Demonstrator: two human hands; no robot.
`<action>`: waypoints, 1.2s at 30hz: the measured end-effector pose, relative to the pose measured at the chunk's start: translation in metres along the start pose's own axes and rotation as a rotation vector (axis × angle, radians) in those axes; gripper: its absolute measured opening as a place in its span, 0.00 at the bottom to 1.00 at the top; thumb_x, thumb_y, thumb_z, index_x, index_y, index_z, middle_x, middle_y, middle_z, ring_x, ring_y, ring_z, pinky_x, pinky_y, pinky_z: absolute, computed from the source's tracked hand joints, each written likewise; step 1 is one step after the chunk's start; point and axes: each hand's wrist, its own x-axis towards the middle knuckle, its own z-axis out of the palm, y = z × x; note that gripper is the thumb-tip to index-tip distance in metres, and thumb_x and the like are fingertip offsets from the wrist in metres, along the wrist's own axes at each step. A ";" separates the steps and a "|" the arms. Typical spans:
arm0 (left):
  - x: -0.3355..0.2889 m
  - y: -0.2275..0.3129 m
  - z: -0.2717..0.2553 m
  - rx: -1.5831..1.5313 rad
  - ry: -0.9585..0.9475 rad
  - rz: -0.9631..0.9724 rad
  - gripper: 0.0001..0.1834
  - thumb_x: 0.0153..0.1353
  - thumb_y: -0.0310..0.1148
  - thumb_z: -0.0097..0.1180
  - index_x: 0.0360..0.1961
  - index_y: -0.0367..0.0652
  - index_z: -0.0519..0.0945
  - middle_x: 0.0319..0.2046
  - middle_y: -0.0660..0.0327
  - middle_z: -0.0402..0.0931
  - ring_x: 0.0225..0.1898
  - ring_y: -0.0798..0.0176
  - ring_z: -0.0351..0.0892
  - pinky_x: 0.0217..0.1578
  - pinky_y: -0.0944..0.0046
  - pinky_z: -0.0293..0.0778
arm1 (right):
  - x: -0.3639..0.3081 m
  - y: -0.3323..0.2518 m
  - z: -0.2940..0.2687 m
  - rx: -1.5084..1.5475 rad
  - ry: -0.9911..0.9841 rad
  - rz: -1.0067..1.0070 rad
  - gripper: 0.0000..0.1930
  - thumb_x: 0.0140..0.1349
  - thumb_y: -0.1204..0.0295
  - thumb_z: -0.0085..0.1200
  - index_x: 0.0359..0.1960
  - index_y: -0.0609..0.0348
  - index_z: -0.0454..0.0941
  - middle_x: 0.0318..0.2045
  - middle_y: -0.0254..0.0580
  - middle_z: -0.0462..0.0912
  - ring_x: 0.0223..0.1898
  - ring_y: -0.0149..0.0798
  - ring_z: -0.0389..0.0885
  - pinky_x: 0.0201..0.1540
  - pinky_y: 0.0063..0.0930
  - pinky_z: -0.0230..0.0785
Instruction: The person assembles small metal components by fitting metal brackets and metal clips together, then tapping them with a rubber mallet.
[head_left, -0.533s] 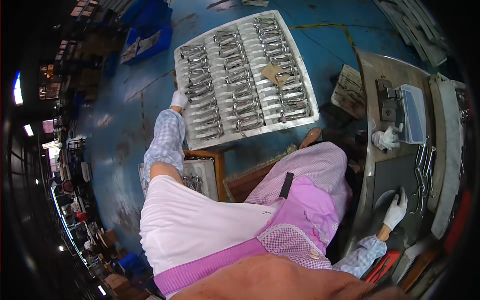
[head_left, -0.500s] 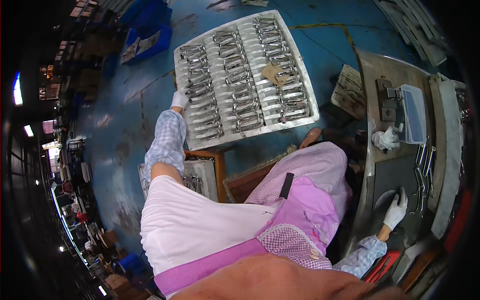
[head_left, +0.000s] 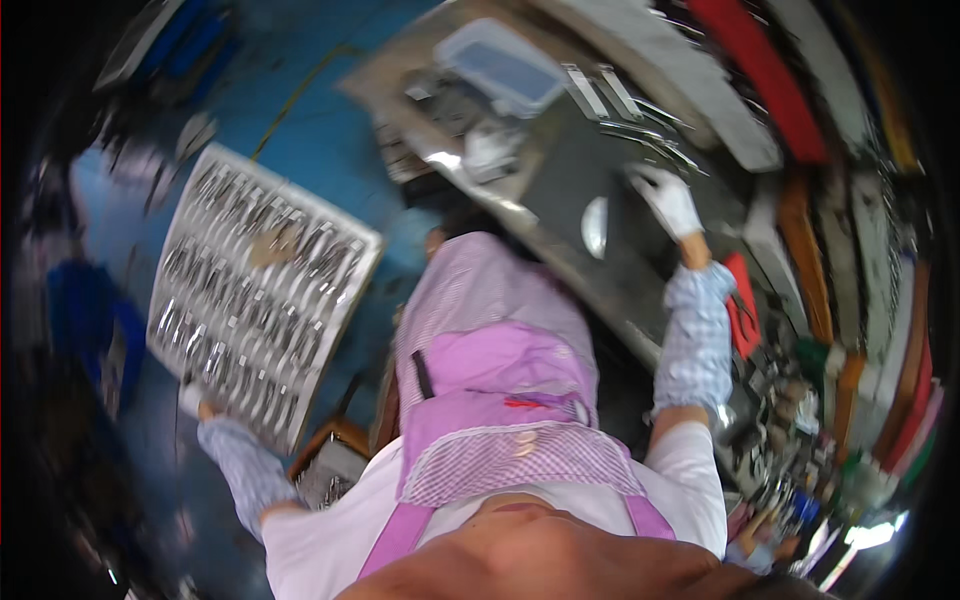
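A large grey tray (head_left: 352,262) on the blue floor holds several rows of shiny metal tools, with a brown scrap lying on them. My left hand (head_left: 190,398), in a white glove, is at the tray's near corner; blur hides whether it grips the rim. My right hand (head_left: 668,200), also white-gloved, rests palm down with nothing in it on the dark top of a metal workbench (head_left: 560,245), next to several loose metal tools (head_left: 640,135). I sit between them in a pink apron.
On the bench stand a clear plastic box (head_left: 505,65) and a white rag (head_left: 488,150). A red item (head_left: 742,315) lies below my right forearm. A small crate of metal parts (head_left: 328,472) sits by my left knee. Blue bins (head_left: 85,320) stand at the left.
The view has swung and blurred: the tray now lies at the left and the bench at the upper right. Both hands stay at the tray and on the bench.
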 end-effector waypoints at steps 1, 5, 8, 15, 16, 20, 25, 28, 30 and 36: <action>0.000 0.012 -0.006 0.176 0.110 0.247 0.16 0.60 0.23 0.45 0.44 0.38 0.84 0.40 0.51 0.83 0.39 0.57 0.82 0.41 0.56 0.78 | 0.012 0.022 0.005 -0.033 0.129 0.078 0.15 0.63 0.61 0.51 0.47 0.52 0.83 0.44 0.51 0.83 0.47 0.54 0.80 0.53 0.43 0.71; -0.095 -0.001 0.156 0.612 -0.117 0.607 0.20 0.57 0.15 0.38 0.41 0.35 0.83 0.45 0.56 0.82 0.49 0.58 0.79 0.51 0.61 0.74 | 0.035 0.020 -0.014 -0.429 0.377 0.300 0.15 0.60 0.65 0.52 0.47 0.48 0.81 0.35 0.48 0.83 0.39 0.51 0.83 0.43 0.44 0.75; -0.211 0.006 0.279 0.684 -0.453 1.089 0.19 0.48 0.14 0.45 0.39 0.33 0.83 0.47 0.54 0.81 0.50 0.55 0.78 0.58 0.60 0.69 | 0.052 0.040 0.000 -0.644 0.347 0.391 0.16 0.59 0.61 0.56 0.50 0.42 0.80 0.40 0.44 0.83 0.39 0.48 0.84 0.42 0.43 0.76; -0.433 -0.009 0.475 0.486 -1.230 1.570 0.13 0.47 0.19 0.52 0.33 0.43 0.83 0.43 0.57 0.82 0.46 0.52 0.79 0.48 0.55 0.74 | 0.032 0.073 0.037 -0.273 0.309 0.408 0.11 0.56 0.64 0.56 0.40 0.41 0.85 0.42 0.43 0.83 0.41 0.47 0.83 0.45 0.41 0.75; -0.454 -0.017 0.493 0.445 -1.318 1.600 0.15 0.47 0.18 0.51 0.34 0.44 0.83 0.42 0.56 0.82 0.46 0.52 0.79 0.48 0.55 0.74 | 0.020 0.084 0.041 -0.221 0.426 0.271 0.11 0.55 0.65 0.56 0.38 0.40 0.86 0.40 0.43 0.83 0.40 0.47 0.83 0.45 0.40 0.75; -0.516 -0.037 0.549 0.516 -1.412 1.171 0.14 0.59 0.26 0.52 0.46 0.45 0.81 0.46 0.57 0.81 0.46 0.59 0.81 0.48 0.58 0.75 | -0.016 0.047 0.020 0.119 0.459 0.456 0.11 0.54 0.66 0.55 0.37 0.44 0.88 0.33 0.46 0.84 0.38 0.48 0.83 0.44 0.37 0.75; -0.536 -0.056 0.606 0.421 -1.426 0.301 0.28 0.71 0.46 0.48 0.65 0.39 0.67 0.56 0.56 0.76 0.47 0.59 0.81 0.45 0.63 0.78 | -0.076 0.000 0.010 0.434 0.456 0.310 0.11 0.53 0.72 0.58 0.39 0.50 0.87 0.32 0.47 0.85 0.35 0.43 0.84 0.42 0.30 0.76; -0.558 -0.035 0.591 0.501 -1.650 -0.796 0.27 0.71 0.46 0.48 0.63 0.38 0.68 0.54 0.54 0.77 0.35 0.67 0.81 0.34 0.71 0.77 | -0.100 -0.032 0.008 0.296 0.429 0.147 0.12 0.54 0.75 0.57 0.38 0.48 0.86 0.32 0.43 0.83 0.37 0.43 0.83 0.43 0.31 0.76; -0.522 -0.081 0.595 0.339 -1.930 -1.194 0.28 0.70 0.47 0.50 0.62 0.36 0.68 0.46 0.56 0.78 0.23 0.73 0.73 0.23 0.76 0.69 | -0.118 -0.024 0.008 0.247 0.369 0.127 0.12 0.53 0.77 0.56 0.38 0.49 0.86 0.35 0.41 0.84 0.39 0.43 0.83 0.44 0.32 0.76; -0.527 -0.048 0.524 0.560 -1.684 -0.040 0.24 0.64 0.41 0.59 0.55 0.37 0.71 0.30 0.66 0.73 0.23 0.75 0.69 0.23 0.75 0.66 | -0.207 0.080 -0.012 -0.056 0.792 0.531 0.23 0.52 0.78 0.53 0.53 0.52 0.78 0.48 0.51 0.80 0.49 0.49 0.78 0.56 0.41 0.70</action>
